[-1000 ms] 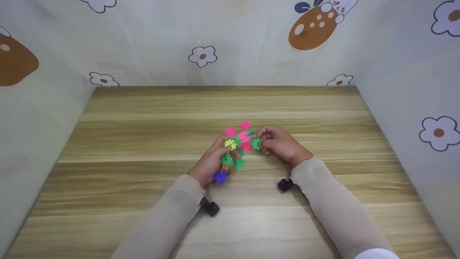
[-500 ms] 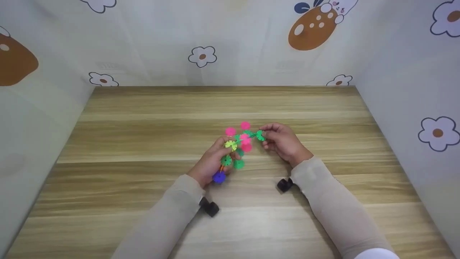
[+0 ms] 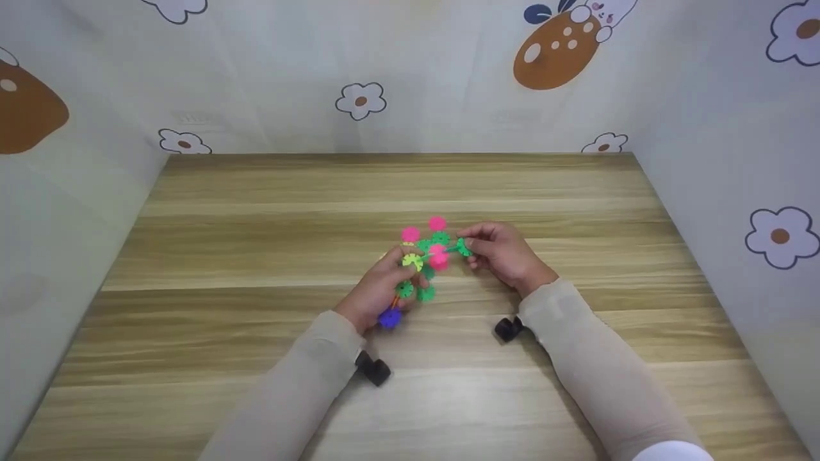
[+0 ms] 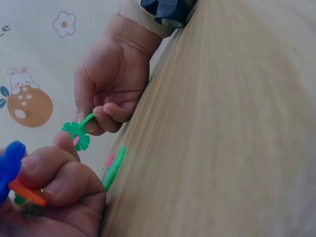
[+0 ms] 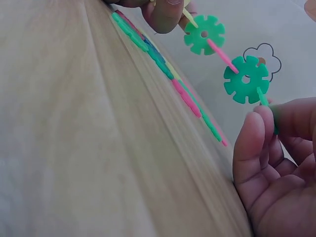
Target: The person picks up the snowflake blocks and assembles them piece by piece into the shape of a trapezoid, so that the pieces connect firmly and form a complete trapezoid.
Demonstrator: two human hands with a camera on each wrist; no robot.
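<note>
My left hand (image 3: 381,285) grips a chain of notched plastic snowflake discs between thumb and fingers. A yellow disc (image 3: 412,262) shows at its thumb, with a green disc (image 3: 404,289) and a blue disc (image 3: 390,317) below. An orange disc (image 4: 27,192) sticks out by the curled fingers in the left wrist view. My right hand (image 3: 506,253) pinches a green disc (image 3: 464,247) at the other end. Between the hands, the right wrist view shows a green disc (image 5: 204,34), an edge-on pink disc (image 5: 222,56) and another green disc (image 5: 246,79) slotted together, held above the table.
More joined discs lie flat on the wooden table (image 3: 288,211) beneath and behind the hands, including pink discs (image 3: 437,223) and a green disc (image 3: 426,293). A patterned cloth wall (image 3: 269,77) stands behind the table and at both sides. Each wrist wears a black camera (image 3: 373,369).
My right hand has shifted the green disc up, then slightly down again, so it now stands in line with the chain. The left hand stays in place, its chain tilting slightly.
</note>
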